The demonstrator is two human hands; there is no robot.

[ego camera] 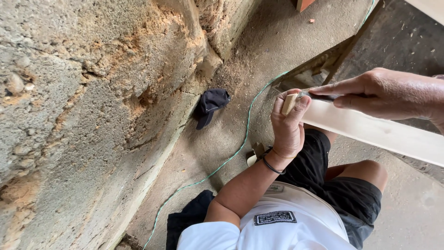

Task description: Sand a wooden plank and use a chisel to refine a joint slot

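My left hand (289,127) is raised, its fingers closed around a small pale wood block (289,103) at the end of a long light plank (384,133). My right hand (391,92) reaches in from the right. It pinches a thin metal tool (320,96), and the tool's tip rests against the block and the plank's end. A black band circles my left wrist. The plank runs off to the right over my knees, which are in black shorts.
A rough stone and mortar wall (83,106) fills the left side. On the dusty floor lie a dark cap (211,104), a green cord (231,155) and a dark cloth (189,217). A dark wooden frame (323,62) stands behind the plank.
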